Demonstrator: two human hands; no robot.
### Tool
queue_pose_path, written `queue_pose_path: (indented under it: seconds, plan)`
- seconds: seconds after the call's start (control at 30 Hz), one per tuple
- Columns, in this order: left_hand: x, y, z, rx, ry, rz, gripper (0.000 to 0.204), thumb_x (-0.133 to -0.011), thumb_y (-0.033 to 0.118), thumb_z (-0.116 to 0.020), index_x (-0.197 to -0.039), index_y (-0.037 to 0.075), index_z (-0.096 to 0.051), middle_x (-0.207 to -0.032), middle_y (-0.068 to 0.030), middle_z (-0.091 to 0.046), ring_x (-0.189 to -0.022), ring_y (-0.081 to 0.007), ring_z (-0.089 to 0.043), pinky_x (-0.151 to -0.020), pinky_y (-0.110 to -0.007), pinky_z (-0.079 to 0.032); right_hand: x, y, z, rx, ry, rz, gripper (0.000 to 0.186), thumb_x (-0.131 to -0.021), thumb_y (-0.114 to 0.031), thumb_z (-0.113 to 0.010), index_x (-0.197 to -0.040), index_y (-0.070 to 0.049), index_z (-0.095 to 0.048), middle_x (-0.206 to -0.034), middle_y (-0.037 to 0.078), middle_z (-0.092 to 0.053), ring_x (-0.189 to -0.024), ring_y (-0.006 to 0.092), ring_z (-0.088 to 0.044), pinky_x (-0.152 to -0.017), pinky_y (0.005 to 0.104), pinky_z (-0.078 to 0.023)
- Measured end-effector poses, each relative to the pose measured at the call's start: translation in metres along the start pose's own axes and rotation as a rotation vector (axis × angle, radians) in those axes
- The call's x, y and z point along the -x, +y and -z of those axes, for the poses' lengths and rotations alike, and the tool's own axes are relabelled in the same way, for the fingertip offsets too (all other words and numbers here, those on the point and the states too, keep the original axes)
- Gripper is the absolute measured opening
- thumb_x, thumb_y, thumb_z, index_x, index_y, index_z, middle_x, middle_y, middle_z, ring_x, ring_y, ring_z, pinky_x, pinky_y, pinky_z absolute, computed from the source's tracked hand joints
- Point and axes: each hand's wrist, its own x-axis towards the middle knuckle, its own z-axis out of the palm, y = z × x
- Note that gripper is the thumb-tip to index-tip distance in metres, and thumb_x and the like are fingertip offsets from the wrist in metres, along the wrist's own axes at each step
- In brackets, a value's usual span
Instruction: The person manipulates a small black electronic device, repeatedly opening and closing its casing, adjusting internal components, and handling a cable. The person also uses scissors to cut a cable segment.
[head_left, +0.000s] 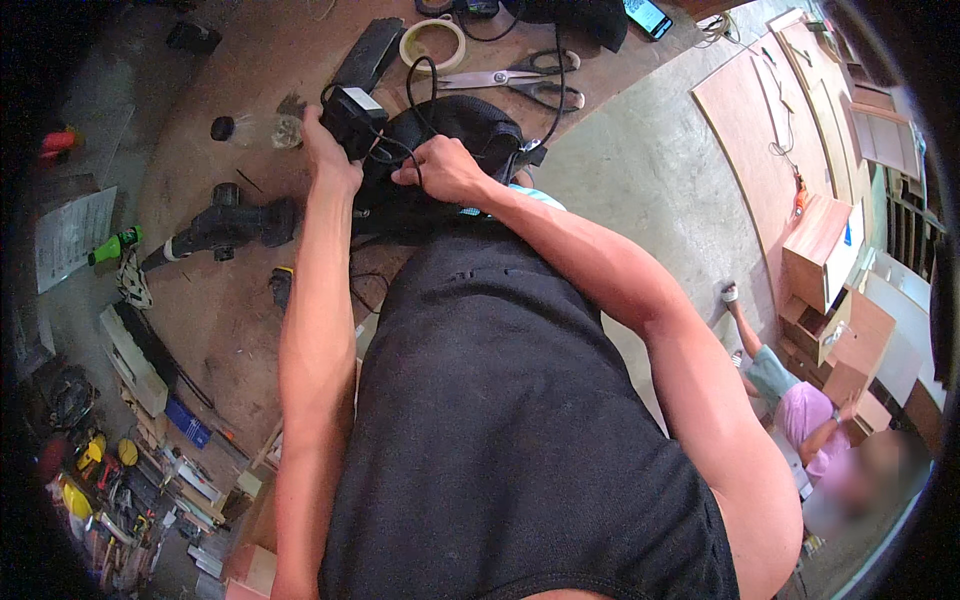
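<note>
The scissors [503,77] lie on the bench [250,62], their flat metal blades pointing left and their dark handles forming rounded loops. The bench top is brown, dull and smudged. Left of the scissors and a little nearer the person is a blocky black box [350,125], smooth-sided, with a pale rectangular label [361,98] on it. A thin, round black cable [409,85] curls in loops between the box and the scissors. On the nearer side of the scissors sits a soft black cloth bundle [482,118], creased and rounded. Just beyond the blades is a pale, ring-shaped roll of tape [432,45]; to its left, a flat, dark, scuffed bar [372,55]. A bulky dark tool [225,225] with a tapered end lies well left of the scissors, toward the person.

The left hand [332,152] is partly closed around the box, gripping it from its left and near sides. The right hand [445,170], nearer the person than the scissors, has its fingers curled in, pinching the cable.
</note>
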Motion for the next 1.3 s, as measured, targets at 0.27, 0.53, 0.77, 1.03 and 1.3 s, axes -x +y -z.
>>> queue_pose_path:
  seconds: [0.27,0.53,0.77,1.03,1.3]
  plan:
    - [0.014,0.008,-0.008,0.091,0.003,0.036,0.050,-0.105,0.051,-0.046,-0.120,0.011,-0.072,-0.111,-0.0094,-0.077,-0.100,-0.0303,-0.075,-0.086,-0.052,-0.064,0.005,-0.015,0.021,0.079,-0.140,0.031,0.042,-0.089,-0.043,-0.085,-0.096,-0.002,-0.084,-0.080,0.016,-0.077,-0.077,0.0266,-0.074,-0.076,0.0434,-0.057]
    - [0.081,0.010,-0.007,0.194,-0.166,-0.073,0.046,-0.108,0.049,-0.057,-0.123,0.008,-0.072,-0.116,-0.0064,-0.077,-0.106,-0.0228,-0.075,-0.093,-0.044,-0.060,0.049,-0.045,0.110,-0.026,0.087,0.237,0.044,-0.097,-0.041,-0.076,-0.123,-0.005,-0.077,-0.097,0.017,-0.080,-0.088,0.0284,-0.077,-0.084,0.0427,-0.059]
    - [0.168,0.017,-0.037,0.157,-0.350,-0.286,0.043,-0.117,0.045,-0.048,-0.132,0.006,-0.058,-0.121,-0.0044,-0.068,-0.110,-0.0174,-0.069,-0.094,-0.035,-0.057,0.099,-0.097,0.092,0.186,0.177,0.597,0.120,-0.072,-0.040,-0.099,-0.162,0.004,-0.033,-0.143,0.031,-0.054,-0.130,0.0478,-0.058,-0.110,0.0506,-0.051]
    - [0.190,0.010,-0.018,0.126,-0.656,-0.421,0.040,-0.113,0.036,-0.055,-0.136,0.005,-0.046,-0.128,-0.0065,-0.055,-0.121,-0.0142,-0.054,-0.107,-0.031,-0.043,0.102,-0.101,0.094,0.163,0.280,0.578,0.110,-0.066,-0.019,-0.095,-0.160,-0.003,-0.040,-0.140,0.025,-0.058,-0.131,0.0408,-0.060,-0.114,0.0460,-0.047]
    - [0.183,0.050,0.005,-0.367,-0.699,-0.474,0.060,-0.099,-0.003,-0.069,-0.155,0.005,-0.048,-0.137,-0.0075,-0.062,-0.124,-0.0165,-0.060,-0.108,-0.033,-0.050,0.100,-0.102,0.139,0.002,-0.048,0.666,0.101,-0.070,-0.025,-0.089,-0.158,-0.003,-0.046,-0.143,0.022,-0.062,-0.136,0.0361,-0.060,-0.114,0.0449,-0.049]
